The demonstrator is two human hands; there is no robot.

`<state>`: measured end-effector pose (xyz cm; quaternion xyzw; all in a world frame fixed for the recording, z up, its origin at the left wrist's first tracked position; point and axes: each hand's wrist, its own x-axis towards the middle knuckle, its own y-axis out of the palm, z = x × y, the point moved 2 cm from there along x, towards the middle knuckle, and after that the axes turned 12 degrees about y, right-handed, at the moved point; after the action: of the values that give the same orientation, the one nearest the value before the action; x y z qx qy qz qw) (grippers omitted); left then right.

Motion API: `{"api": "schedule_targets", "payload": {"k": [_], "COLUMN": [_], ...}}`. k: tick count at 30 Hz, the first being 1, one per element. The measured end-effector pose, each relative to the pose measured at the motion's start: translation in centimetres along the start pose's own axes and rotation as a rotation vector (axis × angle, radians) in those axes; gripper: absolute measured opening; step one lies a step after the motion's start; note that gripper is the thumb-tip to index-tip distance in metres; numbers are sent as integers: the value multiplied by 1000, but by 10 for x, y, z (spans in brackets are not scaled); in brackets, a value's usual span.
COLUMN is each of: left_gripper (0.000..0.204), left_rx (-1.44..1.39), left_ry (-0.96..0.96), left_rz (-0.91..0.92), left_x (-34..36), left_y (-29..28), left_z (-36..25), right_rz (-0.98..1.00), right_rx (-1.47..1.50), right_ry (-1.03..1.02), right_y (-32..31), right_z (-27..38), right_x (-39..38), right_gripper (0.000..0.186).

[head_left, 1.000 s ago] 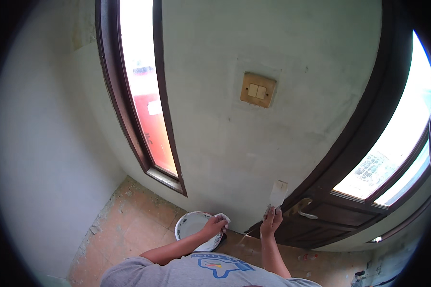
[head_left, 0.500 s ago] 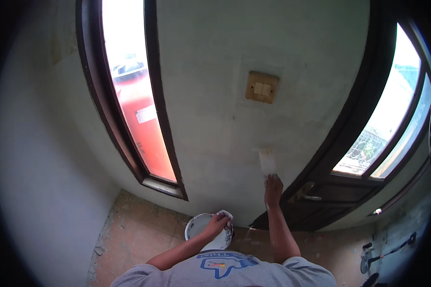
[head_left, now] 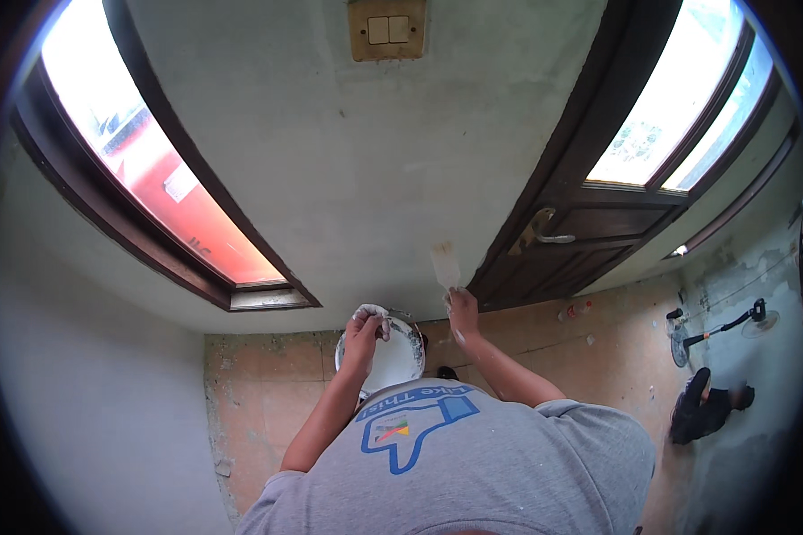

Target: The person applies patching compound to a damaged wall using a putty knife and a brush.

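My left hand (head_left: 366, 334) is closed on a white, putty-smeared thing (head_left: 371, 314) that I cannot make out clearly, just over the white bucket (head_left: 403, 357) with its crusted rim. My right hand (head_left: 462, 312) grips a flat putty scraper (head_left: 445, 265), whose pale blade lies on or very close to the grey-green wall (head_left: 401, 169), left of the dark wooden door (head_left: 607, 223). A yellowed switch plate (head_left: 387, 30) sits high on that wall.
At left stand a narrow dark-framed window (head_left: 156, 201) and a white side wall (head_left: 98, 392). Tiled floor (head_left: 250, 401) runs along the wall. At right are plastic bottles (head_left: 578, 308), a black pole-and-disc appliance (head_left: 718, 328) and a dark bundle or figure (head_left: 700, 410) I cannot make out clearly.
The view has tilted downward. My right hand with the scraper first rose on the wall, then came lower and leftward. My left hand stays closed near the bucket.
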<state>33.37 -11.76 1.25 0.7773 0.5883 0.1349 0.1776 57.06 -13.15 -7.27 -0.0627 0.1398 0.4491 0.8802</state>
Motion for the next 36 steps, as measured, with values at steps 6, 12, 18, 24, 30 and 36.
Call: {"api": "schedule_targets", "payload": {"k": [6,12,18,24,30,36], "left_gripper": [8,9,9,8,9,11], "left_rx": [19,75,90,105,123,148], "left_ry": [-83,-88,-90,-101,-93,-96], "left_rz": [-20,33,11,-46,-40,-70], "left_x": [-7,-9,-14,-15,-8,-11], "left_y": [-2,19,26,27,46,52], "left_z": [26,33,39,50,60,68], "right_rz": [126,103,-29,-26,-88,-64], "right_rx": [376,227,-80,-1,-157,-185], "right_ry": [-181,-119,-30,-249,-324,-178], "right_y": [-16,-22,-57,-60,-57,-76], "right_z": [95,96,4,75,101,60], "right_x": [10,48,43,36,66,57], "right_gripper": [19,24,32,34,36,36]}}
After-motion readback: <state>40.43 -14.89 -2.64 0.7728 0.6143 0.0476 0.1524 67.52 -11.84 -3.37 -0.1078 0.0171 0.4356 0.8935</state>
